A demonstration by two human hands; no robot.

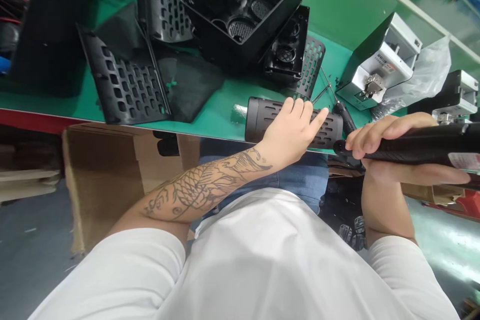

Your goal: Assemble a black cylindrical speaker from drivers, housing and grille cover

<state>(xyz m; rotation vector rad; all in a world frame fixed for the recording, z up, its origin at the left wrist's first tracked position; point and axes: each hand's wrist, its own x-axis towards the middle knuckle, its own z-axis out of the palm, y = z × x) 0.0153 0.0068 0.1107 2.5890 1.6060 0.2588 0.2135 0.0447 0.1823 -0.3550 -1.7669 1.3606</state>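
My left hand (292, 127) lies across a black slotted housing (258, 120) near the bench's front edge, its fingers bent over the top. In my right hand (386, 137) is a long black power tool with a label, which looks like an electric screwdriver (423, 145). The tool's narrow end points left and meets or nearly meets the housing's right end; exact contact cannot be made out. Just behind the tool's front end lies a black-handled screwdriver (345, 117).
Behind the housing stand a large open black box (240, 55) and a smaller black case (287, 55). Perforated black panels (127, 87) lie to the left. Metal fixtures (382, 62) and a clear plastic bag (431, 72) are at right. A cardboard box (105, 180) is below the bench.
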